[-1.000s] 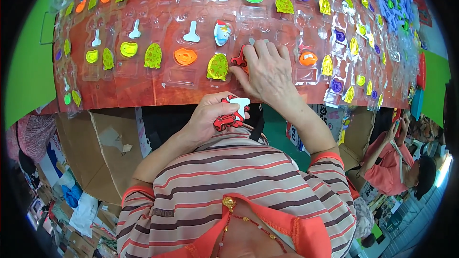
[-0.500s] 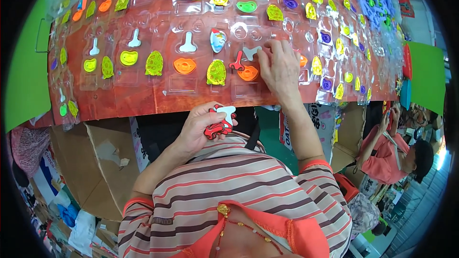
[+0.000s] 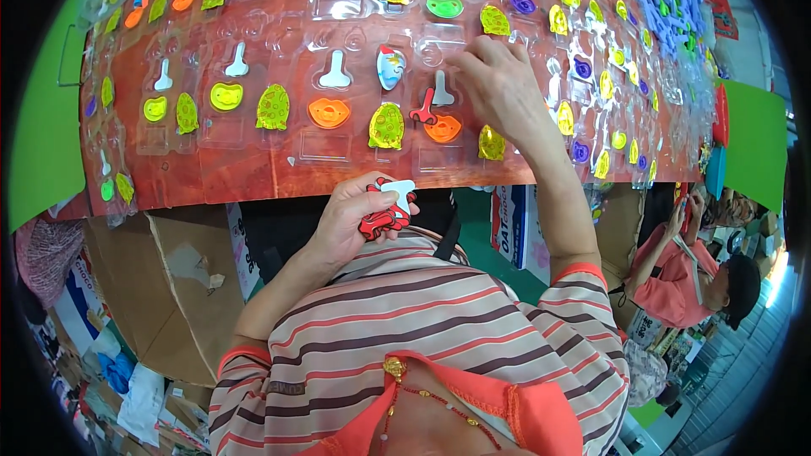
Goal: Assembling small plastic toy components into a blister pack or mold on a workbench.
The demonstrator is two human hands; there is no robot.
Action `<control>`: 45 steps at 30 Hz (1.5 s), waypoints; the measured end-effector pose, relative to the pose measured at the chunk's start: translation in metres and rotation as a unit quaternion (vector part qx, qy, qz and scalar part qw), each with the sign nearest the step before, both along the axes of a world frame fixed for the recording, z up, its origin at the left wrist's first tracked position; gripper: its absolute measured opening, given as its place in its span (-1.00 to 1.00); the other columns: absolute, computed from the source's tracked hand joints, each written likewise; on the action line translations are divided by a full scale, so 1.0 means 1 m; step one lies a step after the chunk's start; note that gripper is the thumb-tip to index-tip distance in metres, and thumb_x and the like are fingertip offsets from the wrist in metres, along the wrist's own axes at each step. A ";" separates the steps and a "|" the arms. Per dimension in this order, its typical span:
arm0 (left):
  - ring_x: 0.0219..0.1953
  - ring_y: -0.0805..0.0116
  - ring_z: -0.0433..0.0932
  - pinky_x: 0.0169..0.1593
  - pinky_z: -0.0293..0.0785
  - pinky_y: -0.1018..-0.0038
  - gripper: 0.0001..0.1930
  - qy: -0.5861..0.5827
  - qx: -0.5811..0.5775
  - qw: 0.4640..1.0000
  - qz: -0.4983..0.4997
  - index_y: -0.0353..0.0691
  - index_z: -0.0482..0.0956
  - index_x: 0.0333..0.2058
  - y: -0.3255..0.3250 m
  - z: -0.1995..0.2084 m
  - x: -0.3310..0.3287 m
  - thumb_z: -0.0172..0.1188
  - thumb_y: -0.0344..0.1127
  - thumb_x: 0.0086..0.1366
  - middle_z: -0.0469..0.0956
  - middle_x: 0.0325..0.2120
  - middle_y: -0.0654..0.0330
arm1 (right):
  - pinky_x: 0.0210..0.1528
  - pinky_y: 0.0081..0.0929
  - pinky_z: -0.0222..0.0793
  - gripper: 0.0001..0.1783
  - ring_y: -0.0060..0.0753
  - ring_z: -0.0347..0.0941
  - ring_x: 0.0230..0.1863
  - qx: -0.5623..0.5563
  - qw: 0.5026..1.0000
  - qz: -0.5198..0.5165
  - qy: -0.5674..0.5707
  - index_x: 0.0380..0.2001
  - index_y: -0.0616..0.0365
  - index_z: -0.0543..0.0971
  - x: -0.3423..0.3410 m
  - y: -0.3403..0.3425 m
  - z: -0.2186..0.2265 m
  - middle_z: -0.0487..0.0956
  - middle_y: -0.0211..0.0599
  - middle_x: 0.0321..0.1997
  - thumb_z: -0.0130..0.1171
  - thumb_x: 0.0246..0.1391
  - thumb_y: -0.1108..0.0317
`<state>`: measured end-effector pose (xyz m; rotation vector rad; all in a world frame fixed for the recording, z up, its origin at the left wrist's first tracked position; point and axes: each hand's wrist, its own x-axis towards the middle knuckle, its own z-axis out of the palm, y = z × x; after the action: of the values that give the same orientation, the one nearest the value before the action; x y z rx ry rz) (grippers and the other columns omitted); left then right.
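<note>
My left hand (image 3: 348,215) is closed around a stack of flat T-shaped toy pieces (image 3: 384,221), red with dark outlines, with a white one on top. Over the table, my right hand (image 3: 500,91) hovers with bent fingers and no piece visible in it; its fingertips are partly hidden. Just left of it lies a pale T-shaped piece (image 3: 440,89) in a clear plastic blister tray, beside a red piece (image 3: 424,108). Below them sits an orange pacifier-shaped piece (image 3: 443,128). A yellow patterned turtle-shaped piece (image 3: 491,143) lies under my right wrist.
Rows of clear blister trays with coloured pieces cover the reddish table (image 3: 253,181). A white-and-blue figure piece (image 3: 390,67) lies in one tray. Blue pieces (image 3: 667,4) are heaped at the far right. Cardboard boxes (image 3: 152,295) stand below the edge; another person (image 3: 684,270) sits at right.
My right hand has moved up and slightly right, away from the pale T-shaped piece, which has turned from slanted to upright. The yellow turtle piece has come into view. My left hand keeps its stack.
</note>
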<state>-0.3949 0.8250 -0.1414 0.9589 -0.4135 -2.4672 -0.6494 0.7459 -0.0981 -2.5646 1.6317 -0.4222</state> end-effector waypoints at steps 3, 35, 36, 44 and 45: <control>-0.64 0.36 0.56 -0.64 0.44 0.61 -0.82 -0.006 -0.002 1.000 0.003 -0.32 0.46 -0.22 -0.001 0.003 0.001 0.05 -0.36 0.24 0.60 -0.40 -0.10 | -0.04 -0.29 0.19 -0.71 -0.30 0.39 -0.18 -0.020 0.997 0.070 0.016 -0.24 0.02 0.51 0.004 0.005 0.000 0.43 -0.35 -0.27 0.15 -0.14 0.48; -0.58 0.44 0.54 -0.59 0.39 0.66 -0.77 -0.025 -0.009 1.000 0.003 -0.34 0.45 -0.16 0.006 0.011 -0.015 0.06 -0.34 0.26 0.59 -0.36 -0.02 | -0.10 -0.28 0.36 -0.70 -0.18 0.42 -0.11 -0.094 0.968 0.226 -0.048 -0.28 0.13 0.50 -0.021 -0.012 -0.016 0.48 -0.25 -0.19 0.14 -0.22 0.45; -0.58 0.44 0.54 -0.59 0.39 0.66 -0.77 -0.022 -0.005 1.000 0.000 -0.33 0.45 -0.15 0.006 0.012 -0.016 0.06 -0.35 0.26 0.59 -0.36 -0.03 | -0.13 -0.28 0.37 -0.67 -0.16 0.43 -0.14 -0.061 0.975 0.191 -0.097 -0.27 0.15 0.50 -0.025 -0.013 -0.017 0.49 -0.25 -0.22 0.15 -0.23 0.49; -0.58 0.40 0.54 -0.57 0.41 0.62 -0.78 -0.051 -0.010 0.999 -0.004 -0.33 0.44 -0.16 -0.010 0.024 -0.023 0.04 -0.37 0.25 0.59 -0.35 -0.05 | -0.19 -0.55 0.40 -0.76 -0.53 0.50 -0.21 0.086 0.934 -0.101 -0.333 -0.15 0.16 0.54 -0.092 -0.040 0.012 0.58 -0.31 -0.22 0.11 0.06 0.51; -0.58 0.40 0.54 -0.57 0.42 0.62 -0.78 -0.066 -0.015 0.998 -0.006 -0.33 0.43 -0.16 -0.011 0.026 -0.023 0.03 -0.38 0.25 0.59 -0.35 -0.05 | -0.20 -0.59 0.40 -0.78 -0.57 0.48 -0.24 0.120 0.876 -0.096 -0.457 -0.17 0.23 0.54 -0.112 -0.045 0.007 0.59 -0.35 -0.24 0.13 0.08 0.47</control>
<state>-0.4175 0.8137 -0.1151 1.1135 -0.4998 -2.4090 -0.7615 0.7005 -0.0911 -1.5806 1.4051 -1.1376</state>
